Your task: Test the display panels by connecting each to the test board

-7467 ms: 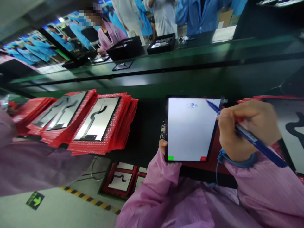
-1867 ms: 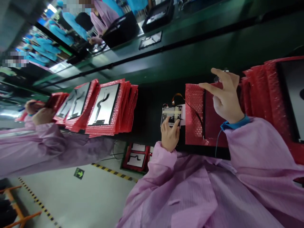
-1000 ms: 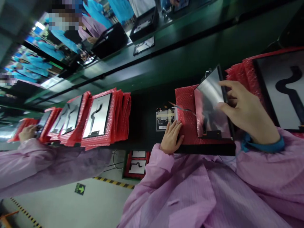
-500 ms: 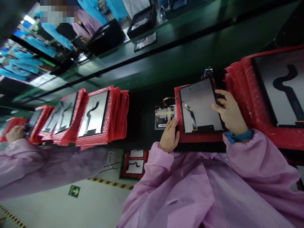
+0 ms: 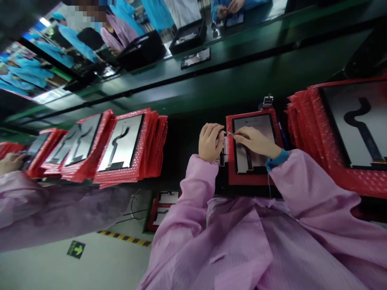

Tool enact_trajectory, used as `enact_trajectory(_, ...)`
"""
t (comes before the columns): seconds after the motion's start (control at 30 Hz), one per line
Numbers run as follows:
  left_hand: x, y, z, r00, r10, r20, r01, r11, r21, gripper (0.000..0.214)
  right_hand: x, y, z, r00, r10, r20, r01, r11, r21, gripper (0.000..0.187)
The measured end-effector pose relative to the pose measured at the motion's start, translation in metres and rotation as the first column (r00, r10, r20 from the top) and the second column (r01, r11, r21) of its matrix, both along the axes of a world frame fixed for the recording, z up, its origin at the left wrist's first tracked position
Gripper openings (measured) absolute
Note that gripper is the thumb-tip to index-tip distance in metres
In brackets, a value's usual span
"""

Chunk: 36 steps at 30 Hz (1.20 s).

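A display panel (image 5: 259,121) lies face down on a red bubble-wrap sleeve (image 5: 248,180) in front of me. My right hand (image 5: 255,141) reaches over it, thumb and forefinger pinching the end of a ribbon cable (image 5: 230,133) at the sleeve's left edge. Just left of that, my left hand (image 5: 209,141) is closed, its curled fingertips on the same cable junction. A small circuit board (image 5: 225,152) sits under my left hand, mostly covered. Which cable end each hand grips is partly hidden by the fingers.
Stacks of red sleeves with display panels stand left (image 5: 122,141) and right (image 5: 353,129). A small metal clip-like piece (image 5: 267,100) and a blue pen-like stick (image 5: 282,131) lie near the panel. A co-worker's hand (image 5: 12,162) works at far left. Black trays (image 5: 189,37) stand across the bench.
My right hand has left the panel's right edge and moved left to the ribbon cable. My left hand has risen from the board's lower edge and closed. The panel now lies straighter on its sleeve.
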<state>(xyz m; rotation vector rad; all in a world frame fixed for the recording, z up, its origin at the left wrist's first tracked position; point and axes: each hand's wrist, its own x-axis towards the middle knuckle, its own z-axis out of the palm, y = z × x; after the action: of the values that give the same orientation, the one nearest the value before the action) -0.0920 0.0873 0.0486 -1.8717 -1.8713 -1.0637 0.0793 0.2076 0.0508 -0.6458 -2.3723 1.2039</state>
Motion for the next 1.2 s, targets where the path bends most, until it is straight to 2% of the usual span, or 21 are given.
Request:
enact_trajectory(0.07, -0.007, 0.016, -0.007, 0.999, -0.037, -0.016, 0.035, 0.996, -0.083, 0.027, -0.009, 0.005, -0.010, 0.999, 0.035, -0.007, -0.035, 0.997, -0.068, 0.027)
enact_trajectory(0.13, -0.010, 0.021, -0.016, 0.998, -0.057, -0.012, 0.054, 0.988, -0.145, 0.029, -0.010, 0.006, -0.017, 0.999, 0.044, -0.023, -0.045, 0.996, -0.071, 0.023)
enact_trajectory(0.23, -0.009, 0.018, -0.025, 0.995, -0.095, 0.000, 0.093, 0.970, -0.224, 0.028, -0.006, 0.004, -0.021, 0.998, 0.041, -0.045, -0.043, 0.998, -0.039, 0.014)
enact_trajectory(0.37, -0.007, 0.016, -0.027, 0.987, -0.156, 0.026, 0.157, 0.941, -0.300, 0.023, -0.008, -0.001, -0.022, 0.998, 0.025, -0.050, -0.023, 0.999, 0.029, 0.008)
enact_trajectory(0.63, -0.002, 0.018, -0.031, 0.987, -0.160, 0.006, 0.155, 0.946, -0.286, 0.021, -0.013, -0.005, -0.026, 0.999, 0.022, -0.044, -0.018, 0.996, 0.090, 0.006)
enact_trajectory(1.0, -0.002, 0.017, -0.034, 0.991, -0.127, -0.029, 0.112, 0.943, -0.313, 0.022, -0.011, -0.003, -0.023, 0.998, 0.050, -0.049, -0.046, 0.995, 0.087, 0.010)
enact_trajectory(1.2, -0.002, 0.017, -0.036, 0.989, -0.140, -0.038, 0.126, 0.959, -0.254, 0.024, -0.010, -0.003, -0.025, 0.997, 0.048, -0.054, -0.044, 0.997, 0.070, 0.012)
